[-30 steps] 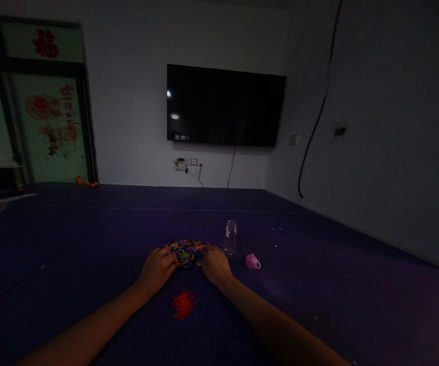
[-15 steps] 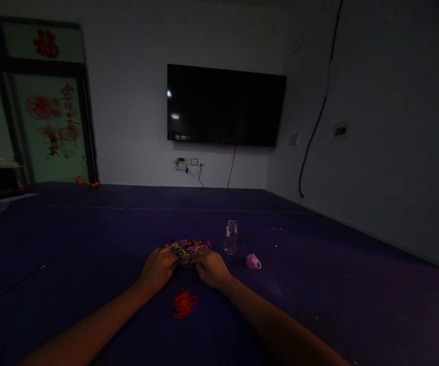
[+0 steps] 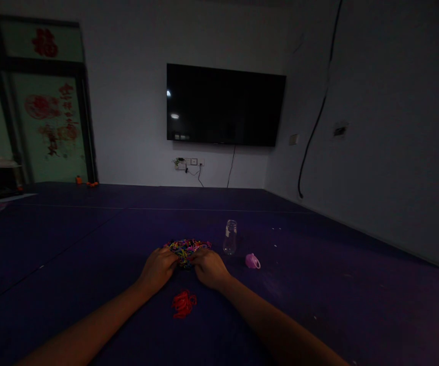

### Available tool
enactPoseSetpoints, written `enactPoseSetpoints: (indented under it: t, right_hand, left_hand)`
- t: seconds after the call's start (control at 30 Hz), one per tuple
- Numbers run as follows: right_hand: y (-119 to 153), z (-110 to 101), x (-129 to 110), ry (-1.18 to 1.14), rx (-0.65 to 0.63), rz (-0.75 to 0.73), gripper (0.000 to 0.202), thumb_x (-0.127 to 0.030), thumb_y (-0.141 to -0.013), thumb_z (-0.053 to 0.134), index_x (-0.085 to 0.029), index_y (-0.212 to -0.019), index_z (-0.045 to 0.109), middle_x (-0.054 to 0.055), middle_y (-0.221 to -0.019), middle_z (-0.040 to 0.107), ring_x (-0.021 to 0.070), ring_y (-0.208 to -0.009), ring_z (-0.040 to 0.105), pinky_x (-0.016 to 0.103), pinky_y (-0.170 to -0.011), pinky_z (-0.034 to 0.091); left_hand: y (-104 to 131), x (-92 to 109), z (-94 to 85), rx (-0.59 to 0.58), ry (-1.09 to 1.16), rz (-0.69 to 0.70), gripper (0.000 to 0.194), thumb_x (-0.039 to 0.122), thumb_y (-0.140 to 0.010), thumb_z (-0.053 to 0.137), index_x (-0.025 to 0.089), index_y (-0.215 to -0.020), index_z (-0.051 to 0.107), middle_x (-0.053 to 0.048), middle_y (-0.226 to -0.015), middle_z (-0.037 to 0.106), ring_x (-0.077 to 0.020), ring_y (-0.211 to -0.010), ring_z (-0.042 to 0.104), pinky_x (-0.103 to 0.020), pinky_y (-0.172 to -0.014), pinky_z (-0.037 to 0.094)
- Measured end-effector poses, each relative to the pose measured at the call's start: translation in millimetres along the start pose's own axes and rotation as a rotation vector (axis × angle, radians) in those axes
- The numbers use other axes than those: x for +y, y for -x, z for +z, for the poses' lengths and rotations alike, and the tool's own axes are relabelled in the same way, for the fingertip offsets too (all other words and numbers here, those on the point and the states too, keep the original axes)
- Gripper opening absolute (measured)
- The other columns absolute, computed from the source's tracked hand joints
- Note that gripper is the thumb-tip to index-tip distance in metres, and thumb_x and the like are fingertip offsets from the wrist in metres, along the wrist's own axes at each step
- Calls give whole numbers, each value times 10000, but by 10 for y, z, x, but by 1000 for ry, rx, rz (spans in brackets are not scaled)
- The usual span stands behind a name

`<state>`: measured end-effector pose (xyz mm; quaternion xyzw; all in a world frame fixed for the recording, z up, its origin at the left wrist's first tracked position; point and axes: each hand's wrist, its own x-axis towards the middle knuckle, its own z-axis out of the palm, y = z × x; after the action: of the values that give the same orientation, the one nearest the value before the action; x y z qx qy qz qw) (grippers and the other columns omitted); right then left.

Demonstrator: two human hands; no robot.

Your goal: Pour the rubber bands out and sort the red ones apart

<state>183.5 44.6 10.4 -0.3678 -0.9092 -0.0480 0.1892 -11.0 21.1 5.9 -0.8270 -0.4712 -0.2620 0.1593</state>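
The multicoloured pile of small bands (image 3: pixel 186 250) lies on the purple surface (image 3: pixel 127 234), between the left hand (image 3: pixel 158 267) and the right hand (image 3: pixel 209 267). Both hands touch it with curled fingers; whether they pinch any bands, I can't tell. Nearer the person sits a red bunch (image 3: pixel 183 304); to the right, an upright clear bottle (image 3: pixel 230 238) and a pink cap (image 3: pixel 252 261).

Two hands, the left hand (image 3: pixel 159 268) and the right hand (image 3: pixel 209 267), touch a pile of colorful bands (image 3: pixel 186 249). A clear bottle (image 3: pixel 230 239) stands near.
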Motion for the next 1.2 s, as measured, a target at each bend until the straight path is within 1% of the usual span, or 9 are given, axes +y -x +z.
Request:
enactPoseSetpoints:
  t: [0.1, 0.33, 0.53, 0.7, 0.8, 0.97, 1.1, 1.2]
  right_hand:
    - [-10, 13, 16, -15, -4, -44, 312, -78, -737, 441, -172, -887, 698, 63, -1014, 691, 176, -970, 600, 256, -872, 419]
    - [-15, 75, 65, -20, 59, -83, 368, -81, -722, 441, -174, -979, 688, 66, -1032, 685, 188, -977, 591, 277, -875, 426]
    - [-21, 97, 80, -24, 76, -85, 338, -79, -731, 444, -178, -931, 698, 64, -1029, 687, 185, -968, 593, 280, -877, 426]
    - [-25, 81, 68, 1, 40, -59, 298, -73, -721, 452, -170, -849, 703, 65, -997, 694, 186, -953, 598, 276, -871, 423]
    - [-26, 77, 61, 9, 29, -81, 284, -72, -721, 453, -165, -831, 697, 69, -1004, 691, 185, -947, 600, 274, -865, 424]
    - [-34, 94, 71, 9, 30, -131, 283, -67, -701, 455, -163, -823, 692, 68, -1008, 688, 189, -939, 599, 275, -844, 431]
    - [-38, 92, 75, 38, 18, -116, 266, -78, -694, 459, -158, -818, 679, 75, -938, 692, 195, -906, 602, 278, -815, 435]
    - [-33, 76, 66, 48, 27, -101, 267, -84, -705, 455, -157, -842, 672, 83, -939, 688, 194, -907, 599, 277, -809, 434]
  left_hand:
    - [-5, 2, 2, 6, 12, 3, 185, 113, -825, 536, 188, -705, 655, -40, -752, 682, -197, -755, 607, -312, -707, 437]
    - [-12, -8, 37, 60, 11, 43, 191, 144, -840, 544, 185, -677, 635, -30, -732, 680, -188, -718, 599, -308, -697, 429]
    - [-3, -1, 46, 56, 14, 35, 170, 159, -849, 548, 181, -708, 641, -36, -752, 683, -199, -752, 609, -316, -704, 431]
    - [-9, -5, 43, 38, 22, 31, 152, 149, -832, 566, 180, -701, 637, -36, -764, 683, -196, -758, 608, -312, -714, 430]
    - [-13, -5, 32, 23, 18, 21, 131, 150, -817, 591, 176, -696, 633, -36, -762, 683, -197, -757, 606, -313, -711, 430]
    - [-7, -1, 15, 19, 14, 14, 159, 151, -817, 593, 175, -662, 615, -31, -751, 673, -186, -728, 599, -309, -706, 432]
    - [-5, -7, 24, 23, 6, 20, 159, 158, -816, 598, 176, -658, 608, -30, -743, 669, -187, -724, 598, -304, -687, 429]
    - [-9, -8, 28, 41, 9, 21, 159, 177, -825, 594, 179, -667, 603, -29, -748, 667, -188, -738, 600, -304, -692, 429]
